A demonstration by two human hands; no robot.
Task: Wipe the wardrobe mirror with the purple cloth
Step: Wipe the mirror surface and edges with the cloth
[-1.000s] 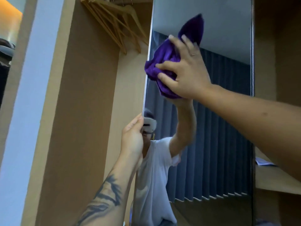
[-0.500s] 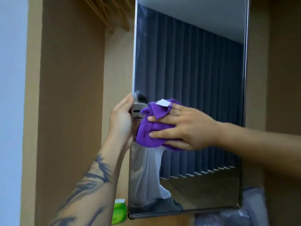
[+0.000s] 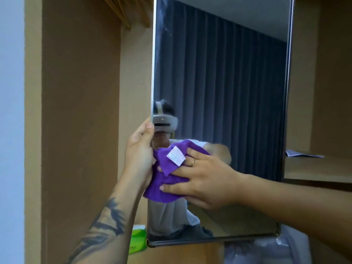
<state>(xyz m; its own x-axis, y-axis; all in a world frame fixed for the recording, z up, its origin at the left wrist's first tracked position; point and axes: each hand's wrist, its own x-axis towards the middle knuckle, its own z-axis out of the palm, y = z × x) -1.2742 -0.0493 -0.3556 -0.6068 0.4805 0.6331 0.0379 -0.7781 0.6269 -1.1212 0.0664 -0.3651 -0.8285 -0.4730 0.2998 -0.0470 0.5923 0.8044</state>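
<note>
Here the purple cloth [image 3: 167, 180] is pressed flat against the lower left part of the wardrobe mirror [image 3: 224, 88] by the right hand [image 3: 202, 180], whose fingers are spread wide and nearly straight over the bunched fabric. The mirror's left edge is gripped by the left hand [image 3: 140, 149], thumb on the front, fingers curled behind. A faint smudge can be made out near the top left of the glass, so the wiping is judged to be under way, not finished; the strip below the cloth and the right side are probably left to do.
</note>
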